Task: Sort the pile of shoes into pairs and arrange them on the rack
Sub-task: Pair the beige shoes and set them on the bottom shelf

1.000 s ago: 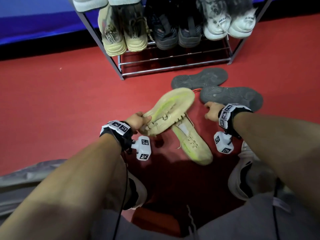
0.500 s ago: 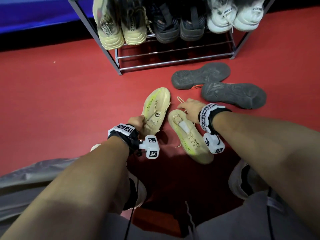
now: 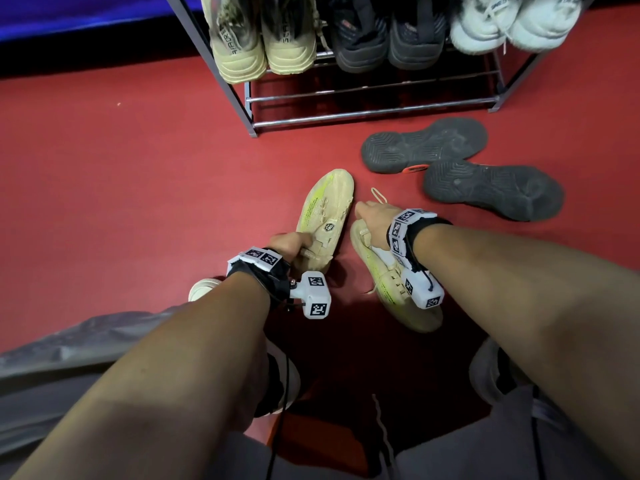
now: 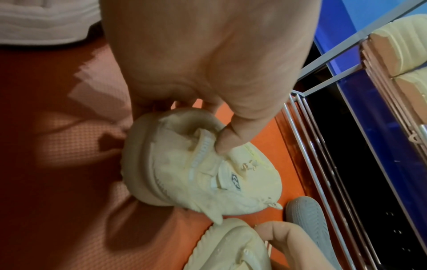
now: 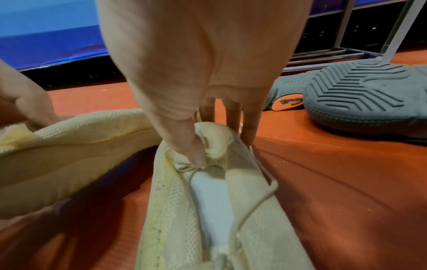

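Note:
Two cream knit shoes with yellow-green stripes lie side by side on the red floor, toes toward the rack. My left hand (image 3: 294, 242) pinches the heel collar of the left cream shoe (image 3: 325, 216), thumb (image 4: 231, 140) inside the opening of that shoe (image 4: 201, 164). My right hand (image 3: 372, 216) grips the heel of the right cream shoe (image 3: 391, 282); its thumb (image 5: 184, 142) sits inside the collar of this shoe (image 5: 208, 210), with the fingers (image 5: 249, 124) outside. Two dark grey shoes (image 3: 424, 145) (image 3: 491, 188) lie sole-up to the right.
The metal rack (image 3: 346, 112) stands just beyond, its lowest bars bare. The shelf above holds a beige pair (image 3: 263, 39), a black pair (image 3: 381, 39) and a white pair (image 3: 512, 22). My own feet in pale shoes (image 3: 204, 289) are near my knees.
The left cream shoe has swung from lying across its mate to beside it, upper showing. My right hand left the grey shoe and took the second cream shoe's heel.

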Demonstrator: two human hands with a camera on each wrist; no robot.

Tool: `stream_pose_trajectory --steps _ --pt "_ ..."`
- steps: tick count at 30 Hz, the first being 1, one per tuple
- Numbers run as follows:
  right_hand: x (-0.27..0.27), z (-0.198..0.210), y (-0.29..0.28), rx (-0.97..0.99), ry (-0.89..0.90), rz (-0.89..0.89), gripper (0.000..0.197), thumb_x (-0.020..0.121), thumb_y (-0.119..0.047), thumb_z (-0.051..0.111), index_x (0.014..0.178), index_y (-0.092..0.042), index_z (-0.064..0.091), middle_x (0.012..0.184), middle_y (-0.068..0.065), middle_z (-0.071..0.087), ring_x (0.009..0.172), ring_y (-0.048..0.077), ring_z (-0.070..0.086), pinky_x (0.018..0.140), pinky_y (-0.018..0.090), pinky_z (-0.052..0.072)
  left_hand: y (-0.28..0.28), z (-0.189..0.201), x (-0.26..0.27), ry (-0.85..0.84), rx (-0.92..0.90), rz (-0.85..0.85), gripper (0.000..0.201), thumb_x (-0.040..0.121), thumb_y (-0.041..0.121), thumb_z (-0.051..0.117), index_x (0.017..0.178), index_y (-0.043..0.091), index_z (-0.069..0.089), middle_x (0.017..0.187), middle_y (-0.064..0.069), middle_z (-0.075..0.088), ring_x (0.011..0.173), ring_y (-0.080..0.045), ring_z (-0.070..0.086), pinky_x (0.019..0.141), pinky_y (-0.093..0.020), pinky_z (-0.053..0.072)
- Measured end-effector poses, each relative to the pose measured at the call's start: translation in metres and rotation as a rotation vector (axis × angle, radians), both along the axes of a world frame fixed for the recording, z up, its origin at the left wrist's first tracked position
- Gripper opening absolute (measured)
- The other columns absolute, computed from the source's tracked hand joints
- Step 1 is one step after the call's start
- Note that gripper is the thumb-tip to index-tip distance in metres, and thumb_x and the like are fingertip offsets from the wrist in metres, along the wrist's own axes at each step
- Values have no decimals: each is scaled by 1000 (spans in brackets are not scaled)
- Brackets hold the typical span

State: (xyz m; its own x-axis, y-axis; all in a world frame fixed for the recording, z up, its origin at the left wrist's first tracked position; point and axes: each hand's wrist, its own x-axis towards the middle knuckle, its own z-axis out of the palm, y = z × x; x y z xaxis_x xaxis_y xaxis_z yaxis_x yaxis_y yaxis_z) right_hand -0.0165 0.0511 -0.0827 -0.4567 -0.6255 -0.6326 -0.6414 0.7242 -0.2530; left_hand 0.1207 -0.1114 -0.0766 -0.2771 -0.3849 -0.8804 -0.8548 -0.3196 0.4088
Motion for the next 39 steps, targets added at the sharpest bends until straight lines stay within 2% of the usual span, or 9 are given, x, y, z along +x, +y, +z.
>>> stream_pose_trajectory --steps 13,17,21,24,27,29,33,36,39 --pt "-1 16 3 3 -32 -142 54 63 -14 64 110 -25 40 111 5 51 90 26 58 76 37 54 3 9 3 -4 -63 -95 22 72 1 60 93 3 66 64 -9 56 54 -23 52 51 -26 43" --pt "-7 31 18 -105 -65 -428 63 57 -12 64 116 -30 51 109 2 59 88 23 59 76 32 53 6 19 1 2 -62 -84 29 67 4 58 95 3 66 63 -9 53 51 -22 49 51 -24 40" --pt "-26 60 43 -259 -104 -796 52 45 -10 69 97 -3 70 84 2 69 72 16 51 66 34 52 9 22 -3 41 -55 -30 40 58 5 58 95 -5 67 62 -12 55 43 -22 50 48 -25 43" --pt "-35 86 60 -359 -108 -936 23 50 -11 72 73 -14 70 77 3 69 69 19 58 66 35 55 12 29 -4 88 -21 20 30 61 5 60 90 -1 65 69 -13 61 42 -22 56 44 -24 45" --pt "-38 108 71 -439 -106 -1039 18 59 -12 69 60 -15 51 67 4 57 61 21 51 59 33 45 3 4 -5 145 -5 21 78 30 13 70 106 -5 67 84 -17 65 62 -27 60 55 -31 48" --pt "-38 114 77 -461 -155 -1119 23 57 -15 69 65 -12 47 62 3 52 56 22 51 54 28 43 -5 -4 -9 152 -9 25 81 25 15 71 104 -4 67 81 -16 64 63 -27 58 58 -32 46" --pt "-49 103 92 -533 -273 -1262 62 39 -23 70 98 -4 61 83 15 68 74 31 69 72 52 59 8 70 -10 200 -50 74 7 70 8 55 75 5 58 56 -9 55 51 -24 50 53 -26 41" --pt "-38 122 89 -616 -393 -1366 28 65 -9 63 93 -5 61 89 17 64 78 31 67 68 48 60 4 81 -14 262 -51 184 8 74 6 53 79 6 59 68 -11 56 56 -25 53 55 -28 46" --pt "-36 120 88 -692 -511 -1488 31 71 -5 59 102 -8 58 101 18 63 93 33 66 74 51 58 3 83 -19 291 -27 267 24 71 9 53 94 5 63 70 -10 58 55 -25 54 53 -29 48"
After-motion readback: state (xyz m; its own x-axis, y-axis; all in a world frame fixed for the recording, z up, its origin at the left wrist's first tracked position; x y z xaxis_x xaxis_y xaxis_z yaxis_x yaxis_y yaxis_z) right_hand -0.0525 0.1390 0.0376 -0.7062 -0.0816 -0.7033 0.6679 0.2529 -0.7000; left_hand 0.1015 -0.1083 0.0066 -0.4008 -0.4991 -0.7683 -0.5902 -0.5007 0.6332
